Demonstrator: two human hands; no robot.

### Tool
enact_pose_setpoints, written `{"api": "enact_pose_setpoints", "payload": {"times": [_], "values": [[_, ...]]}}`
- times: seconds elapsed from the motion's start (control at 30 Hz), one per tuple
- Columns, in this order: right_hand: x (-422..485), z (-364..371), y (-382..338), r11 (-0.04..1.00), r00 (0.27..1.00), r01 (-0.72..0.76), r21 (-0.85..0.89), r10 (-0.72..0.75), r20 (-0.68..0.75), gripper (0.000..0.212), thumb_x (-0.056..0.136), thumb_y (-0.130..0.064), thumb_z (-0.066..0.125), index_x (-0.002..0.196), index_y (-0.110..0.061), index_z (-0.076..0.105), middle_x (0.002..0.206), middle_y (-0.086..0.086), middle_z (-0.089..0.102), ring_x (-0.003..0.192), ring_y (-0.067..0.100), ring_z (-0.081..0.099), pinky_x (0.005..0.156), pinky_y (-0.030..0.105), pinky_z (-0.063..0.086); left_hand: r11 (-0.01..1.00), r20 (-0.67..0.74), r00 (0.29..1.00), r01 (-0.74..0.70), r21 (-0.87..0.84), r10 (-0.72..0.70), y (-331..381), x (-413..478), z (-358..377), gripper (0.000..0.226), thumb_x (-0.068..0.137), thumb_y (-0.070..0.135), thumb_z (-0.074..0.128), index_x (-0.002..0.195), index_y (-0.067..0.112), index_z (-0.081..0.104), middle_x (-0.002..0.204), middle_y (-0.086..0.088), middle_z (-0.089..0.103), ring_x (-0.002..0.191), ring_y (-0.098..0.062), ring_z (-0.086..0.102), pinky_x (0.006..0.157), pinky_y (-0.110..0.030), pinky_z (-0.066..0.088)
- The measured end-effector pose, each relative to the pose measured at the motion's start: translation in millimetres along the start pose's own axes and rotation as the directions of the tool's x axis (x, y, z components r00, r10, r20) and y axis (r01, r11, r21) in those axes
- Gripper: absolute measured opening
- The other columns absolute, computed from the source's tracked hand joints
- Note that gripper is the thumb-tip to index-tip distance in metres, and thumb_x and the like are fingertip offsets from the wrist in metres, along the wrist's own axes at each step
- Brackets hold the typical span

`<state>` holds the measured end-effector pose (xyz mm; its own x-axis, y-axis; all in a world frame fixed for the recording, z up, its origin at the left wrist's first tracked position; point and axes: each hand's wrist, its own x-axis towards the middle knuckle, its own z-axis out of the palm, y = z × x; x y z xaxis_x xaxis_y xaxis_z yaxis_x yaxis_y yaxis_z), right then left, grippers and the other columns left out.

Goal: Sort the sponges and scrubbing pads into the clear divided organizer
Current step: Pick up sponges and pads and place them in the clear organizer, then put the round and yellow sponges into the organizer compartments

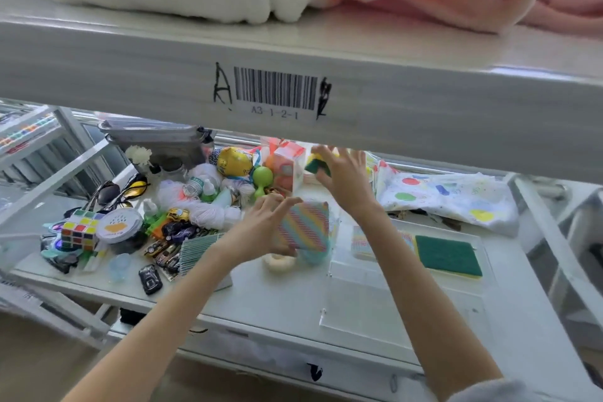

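My left hand (261, 225) grips a rainbow-striped scrubbing pad (306, 227), held tilted above the shelf. Farther back, my right hand (346, 176) closes on a green-and-yellow sponge (315, 165) near the rear of the shelf. The clear divided organizer (401, 297) lies flat at the right of the shelf. A green-topped yellow sponge (447, 254) rests in its far right compartment. Another striped pad (363, 243) sits in the compartment to the left of it. The near compartments hold nothing.
A heap of toys covers the left of the shelf: a puzzle cube (80, 228), toy cars (166, 251), sunglasses (120, 189), white yarn (208, 209). A spotted cloth (450, 199) lies at back right. The upper shelf beam (293, 75) overhangs closely.
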<state>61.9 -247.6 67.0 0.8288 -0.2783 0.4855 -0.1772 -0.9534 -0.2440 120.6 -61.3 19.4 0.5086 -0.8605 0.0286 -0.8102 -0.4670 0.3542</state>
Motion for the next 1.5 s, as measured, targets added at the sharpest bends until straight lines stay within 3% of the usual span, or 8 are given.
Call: {"api": "enact_pose_setpoints", "payload": {"times": [0.1, 0.2, 0.47, 0.67, 0.87, 1.1, 1.27, 1.5], "values": [[-21.6, -49.0, 54.7, 0.981, 0.966, -0.195, -0.013, 0.194, 0.168, 0.013, 0.088, -0.013, 0.055, 0.092, -0.001, 0.058, 0.086, 0.018, 0.064, 0.082, 0.037, 0.061, 0.07, 0.039, 0.046, 0.997, 0.007, 0.998, -0.058, 0.041, 0.058, 35.4, 34.7, 6.9, 0.089, 0.069, 0.058, 0.072, 0.14, 0.029, 0.027, 0.138, -0.009, 0.038, 0.129, -0.029, 0.033, 0.106, -0.048, 0.037], [-58.1, -81.0, 111.3, 0.938, 0.87, -0.344, -0.046, 0.337, 0.36, 0.027, 0.09, -0.02, 0.057, 0.111, -0.005, 0.049, 0.108, 0.016, 0.062, 0.092, 0.033, 0.06, 0.077, 0.044, 0.053, 0.994, 0.102, 0.99, -0.104, 0.021, 0.101, 75.2, 66.9, 27.0, 0.085, 0.072, 0.061, 0.067, 0.139, 0.027, 0.029, 0.138, -0.014, 0.037, 0.131, -0.033, 0.03, 0.107, -0.051, 0.037], [-128.4, -74.2, 175.6, 0.869, 0.757, -0.487, 0.086, 0.371, 0.538, 0.014, 0.095, -0.013, 0.046, 0.106, -0.021, 0.041, 0.115, 0.01, 0.052, 0.103, 0.026, 0.053, 0.07, 0.026, 0.047, 0.993, 0.207, 0.978, -0.01, -0.114, 0.033, 125.9, 91.0, 88.1, 0.067, 0.081, 0.054, 0.062, 0.137, 0.036, 0.031, 0.149, -0.012, 0.021, 0.139, -0.032, 0.019, 0.112, -0.054, 0.021], [-134.9, -59.3, 182.2, 0.932, 0.856, -0.354, 0.075, 0.291, 0.427, 0.022, 0.096, -0.006, 0.046, 0.114, -0.009, 0.056, 0.121, 0.01, 0.057, 0.118, 0.026, 0.045, 0.099, 0.033, 0.036, 0.996, 0.202, 0.979, -0.013, -0.085, 0.03, 116.4, 85.0, 83.4, 0.06, 0.087, 0.048, 0.058, 0.141, 0.037, 0.033, 0.157, -0.009, 0.013, 0.146, -0.029, 0.007, 0.12, -0.052, 0.008], [-131.9, -50.8, 171.4, 0.967, 0.93, -0.233, -0.107, 0.253, 0.268, 0.024, 0.087, 0.002, 0.054, 0.107, -0.009, 0.062, 0.116, 0.013, 0.063, 0.105, 0.032, 0.053, 0.093, 0.042, 0.042, 0.999, 0.41, 0.912, 0.028, -0.025, -0.016, 111.8, 80.2, 77.3, 0.043, 0.099, 0.038, 0.037, 0.142, 0.036, 0.033, 0.161, -0.003, 0.009, 0.149, -0.026, 0.0, 0.117, -0.055, -0.003], [-101.6, -37.6, 103.1, 0.986, 0.954, -0.166, 0.016, 0.157, 0.256, 0.025, 0.09, -0.006, 0.055, 0.114, -0.01, 0.058, 0.12, 0.01, 0.059, 0.11, 0.025, 0.052, 0.101, 0.038, 0.044, 0.978, -0.053, 0.986, 0.147, -0.149, -0.156, 69.5, 48.6, 67.6, 0.028, 0.091, 0.014, 0.052, 0.119, 0.016, 0.055, 0.141, -0.008, 0.041, 0.133, -0.029, 0.033, 0.109, -0.045, 0.03], [-86.6, 12.4, 26.6, 1.0, 0.923, -0.007, 0.008, 0.003, 0.386, 0.034, 0.088, -0.013, 0.055, 0.122, -0.01, 0.051, 0.124, 0.013, 0.055, 0.115, 0.031, 0.049, 0.098, 0.04, 0.039, 0.943, 0.1, 0.938, 0.325, 0.074, -0.331, 5.5, 23.6, 62.6, 0.049, 0.086, 0.019, 0.055, 0.132, 0.014, 0.039, 0.141, -0.011, 0.035, 0.129, -0.032, 0.031, 0.101, -0.045, 0.037], [-86.0, 81.5, -16.7, 0.916, 0.79, 0.204, -0.346, 0.055, 0.611, 0.06, 0.081, -0.006, 0.064, 0.134, -0.006, 0.035, 0.142, 0.017, 0.039, 0.133, 0.034, 0.037, 0.113, 0.045, 0.022, 0.96, 0.243, 0.929, 0.269, 0.079, -0.28, -22.5, 8.3, 94.4, 0.077, 0.085, 0.024, 0.064, 0.147, 0.021, 0.02, 0.154, -0.003, 0.023, 0.138, -0.028, 0.025, 0.105, -0.047, 0.037]]}}
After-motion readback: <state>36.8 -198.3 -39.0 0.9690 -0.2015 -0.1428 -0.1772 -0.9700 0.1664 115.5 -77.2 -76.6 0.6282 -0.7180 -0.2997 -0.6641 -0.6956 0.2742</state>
